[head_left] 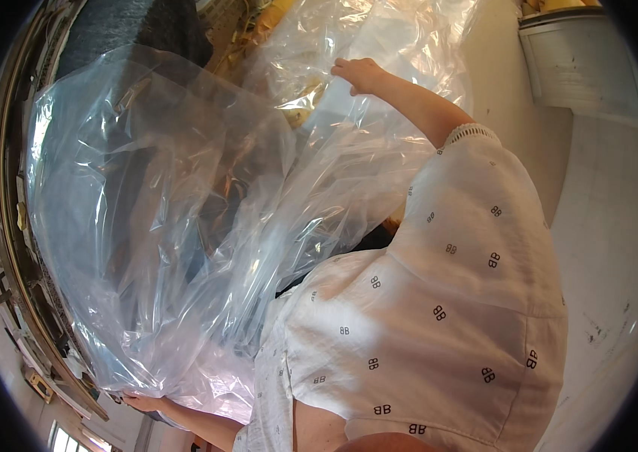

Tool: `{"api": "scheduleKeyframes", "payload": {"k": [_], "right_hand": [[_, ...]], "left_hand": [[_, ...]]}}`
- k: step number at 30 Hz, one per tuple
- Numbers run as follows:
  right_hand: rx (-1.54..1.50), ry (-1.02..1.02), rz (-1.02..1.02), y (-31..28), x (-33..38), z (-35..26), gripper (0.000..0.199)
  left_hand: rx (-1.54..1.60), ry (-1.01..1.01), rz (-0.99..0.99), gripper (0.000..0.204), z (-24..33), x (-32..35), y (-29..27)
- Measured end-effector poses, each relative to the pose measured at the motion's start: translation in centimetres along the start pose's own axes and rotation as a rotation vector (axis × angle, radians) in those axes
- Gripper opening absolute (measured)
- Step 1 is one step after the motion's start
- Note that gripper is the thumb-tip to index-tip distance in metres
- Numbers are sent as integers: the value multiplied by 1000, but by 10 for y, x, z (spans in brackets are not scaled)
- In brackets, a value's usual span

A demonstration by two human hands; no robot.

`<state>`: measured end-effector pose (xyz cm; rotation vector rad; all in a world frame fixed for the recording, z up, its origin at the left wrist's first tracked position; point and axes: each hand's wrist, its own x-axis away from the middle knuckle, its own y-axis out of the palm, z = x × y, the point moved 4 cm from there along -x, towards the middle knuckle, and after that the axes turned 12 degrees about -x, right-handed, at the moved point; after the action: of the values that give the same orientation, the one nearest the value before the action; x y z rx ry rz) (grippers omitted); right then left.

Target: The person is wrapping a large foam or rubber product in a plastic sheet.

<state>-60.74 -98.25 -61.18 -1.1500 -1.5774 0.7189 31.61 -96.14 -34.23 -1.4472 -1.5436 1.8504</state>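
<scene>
A large, crinkled sheet of clear plastic film (pixel 161 188) spreads before me, glossy and full of folds. High in the view, my right hand (pixel 360 75) has its fingers curled closed on the film. At the lower left, my left hand (pixel 144 401) grips the edge of the same film, its fingertips partly covered. Between the two hands the plastic hangs in long loose creases, and dark and brown shapes show through it. My white patterned sleeve (pixel 477 203) covers the upper right arm.
A long curved metal rail (pixel 6 226) with frame parts runs along the left side. Dark material (pixel 138 30) lies behind the film at the top. On the right stand a pale wall (pixel 597 248) and a whitish box-like fixture (pixel 586 64). A bright window (pixel 70 437) shows at the bottom left.
</scene>
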Motion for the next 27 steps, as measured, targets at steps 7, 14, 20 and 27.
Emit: {"api": "scheduleKeyframes", "payload": {"k": [7, 14, 20, 27], "right_hand": [[175, 120, -290, 8, -1, 18, 30], [14, 18, 292, -108, -66, -20, 30], [-142, 23, 588, -154, -155, -59, 28], [-515, -51, 726, -96, -176, -63, 51]], "left_hand": [[13, -9, 14, 41, -7, 2, 2], [35, 84, 51, 42, -11, 2, 1], [118, 122, 168, 40, 9, 0, -14], [109, 46, 16, 44, -15, 6, -2]]}}
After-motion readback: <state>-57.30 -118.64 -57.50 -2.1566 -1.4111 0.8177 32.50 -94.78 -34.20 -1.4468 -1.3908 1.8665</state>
